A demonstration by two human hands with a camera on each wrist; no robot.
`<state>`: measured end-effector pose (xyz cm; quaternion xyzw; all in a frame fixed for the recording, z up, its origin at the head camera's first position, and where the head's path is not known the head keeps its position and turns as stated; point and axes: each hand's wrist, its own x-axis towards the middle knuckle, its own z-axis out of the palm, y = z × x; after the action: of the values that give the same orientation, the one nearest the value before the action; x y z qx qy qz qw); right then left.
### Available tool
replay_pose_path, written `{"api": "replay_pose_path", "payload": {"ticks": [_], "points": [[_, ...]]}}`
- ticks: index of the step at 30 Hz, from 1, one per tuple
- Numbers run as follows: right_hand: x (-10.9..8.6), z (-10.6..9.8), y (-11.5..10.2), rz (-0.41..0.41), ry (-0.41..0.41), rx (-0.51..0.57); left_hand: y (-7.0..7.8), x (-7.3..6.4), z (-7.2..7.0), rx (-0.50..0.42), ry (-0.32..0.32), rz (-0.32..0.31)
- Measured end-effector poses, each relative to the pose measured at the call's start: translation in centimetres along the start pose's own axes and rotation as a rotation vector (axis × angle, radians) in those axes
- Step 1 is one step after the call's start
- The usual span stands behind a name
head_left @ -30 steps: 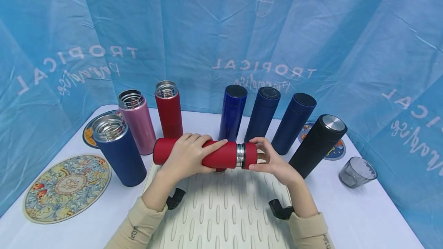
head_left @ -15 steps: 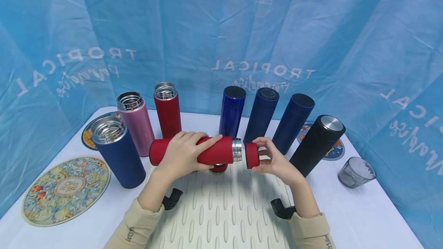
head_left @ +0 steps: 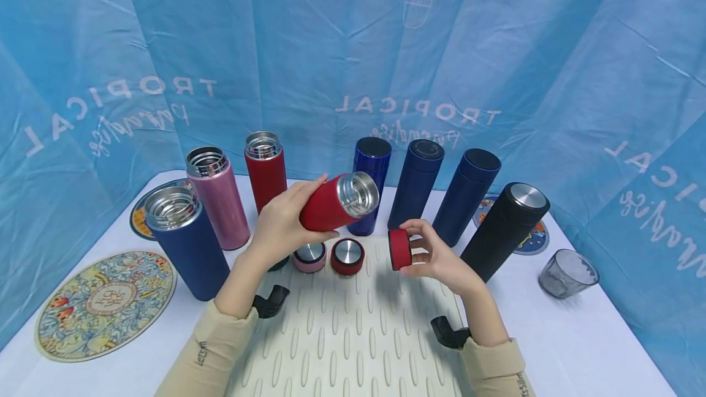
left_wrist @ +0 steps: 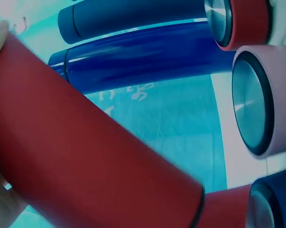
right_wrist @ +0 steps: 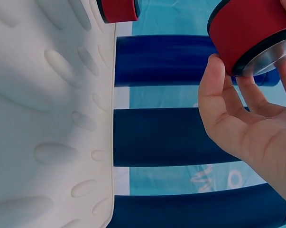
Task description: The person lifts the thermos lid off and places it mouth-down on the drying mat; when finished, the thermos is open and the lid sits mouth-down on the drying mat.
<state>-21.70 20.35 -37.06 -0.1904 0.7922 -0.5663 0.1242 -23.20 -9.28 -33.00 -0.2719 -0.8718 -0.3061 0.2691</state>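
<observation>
My left hand grips a red thermos above the back of the cream mat. The thermos is tilted, with its bare steel mouth turned to the right and toward me; its red side fills much of the left wrist view. Between the thumb and fingers of my right hand is a red thermos lid, held apart from the bottle. Below the thermos a pink lid and another red lid lie on the mat. A dark blue lid is mostly hidden by my left hand.
Uncapped blue, pink and red thermoses stand at left. Behind and to the right are a shiny blue thermos, two navy ones and a black one. A glass stands far right; a round patterned placemat lies left.
The red lid has come off the thermos, held in my right hand. My left hand has lifted and turned the thermos, swinging its mouth up toward me. Lids on the mat have come into view.
</observation>
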Motion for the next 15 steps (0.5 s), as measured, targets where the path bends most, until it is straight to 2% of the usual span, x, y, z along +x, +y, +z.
{"api": "replay_pose_path", "payload": {"ticks": [3, 7, 15], "points": [[0.0, 0.1, 0.0, -0.007, -0.004, 0.002, -0.4, 0.6, 0.1, -0.179, 0.015, -0.16], [0.1, 0.1, 0.0, -0.006, 0.003, -0.006, -1.4, 1.2, 0.6, -0.3, 0.041, -0.314], [0.1, 0.2, 0.1, 0.003, 0.007, -0.009, -3.8, 1.7, 2.5, -0.44, 0.024, -0.426]]}}
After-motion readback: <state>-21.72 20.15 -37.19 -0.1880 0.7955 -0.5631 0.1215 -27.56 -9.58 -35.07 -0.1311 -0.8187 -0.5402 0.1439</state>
